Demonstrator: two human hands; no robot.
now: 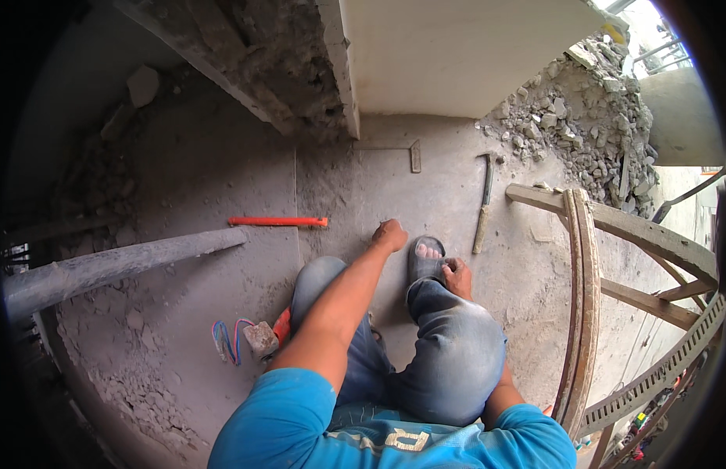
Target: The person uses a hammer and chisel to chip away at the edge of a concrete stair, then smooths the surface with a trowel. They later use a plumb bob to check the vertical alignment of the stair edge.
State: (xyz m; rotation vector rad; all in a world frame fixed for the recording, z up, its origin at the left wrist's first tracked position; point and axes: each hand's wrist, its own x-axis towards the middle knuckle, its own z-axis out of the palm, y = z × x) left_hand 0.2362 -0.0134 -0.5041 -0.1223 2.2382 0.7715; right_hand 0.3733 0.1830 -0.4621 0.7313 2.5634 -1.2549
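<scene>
My left hand reaches forward low over the concrete floor, its fingers curled closed; what they pinch, if anything, is too small to make out. Next to my sandal, my right hand is bent inward with closed fingers, and its grip is hidden too. A red spirit level lies left of my left hand. Beyond the hands, a metal try square rests near the wall base. To the right lies a hammer with a worn handle, its head pointing away from me.
A wooden frame stands close on my right. Broken rubble is heaped at the far right. A grey pipe juts in from the left. Beside my left leg sit a small block and blue and red cord. A wall rises ahead.
</scene>
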